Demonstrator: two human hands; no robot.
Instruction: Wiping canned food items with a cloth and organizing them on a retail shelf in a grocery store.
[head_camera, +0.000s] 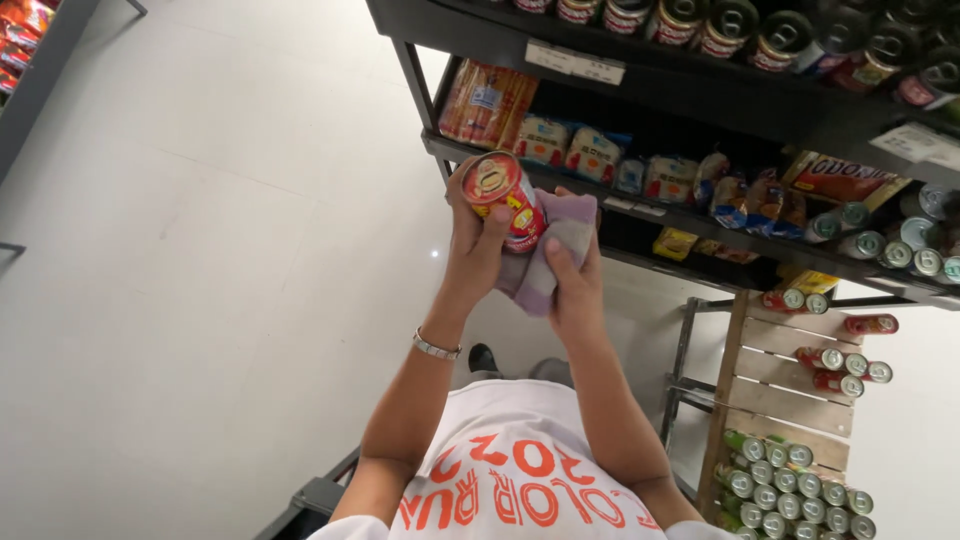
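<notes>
Left hand (470, 240) is curled around a red can (505, 200), fingers closed on its side, holding it in the air in front of the black shelf's (700, 222) front edge; the right hand (572, 275) presses a folded purple cloth (550, 250) against the can. As I judge it, the one-handed grip could slip under the rubbing, and the can might drop to the white floor (220, 280) or knock the snack packets (590, 152) behind.

We see a red and yellow can (503, 197), a purple-grey cloth (553, 262), black shelves (640, 205) and a white floor (220, 250).
</notes>
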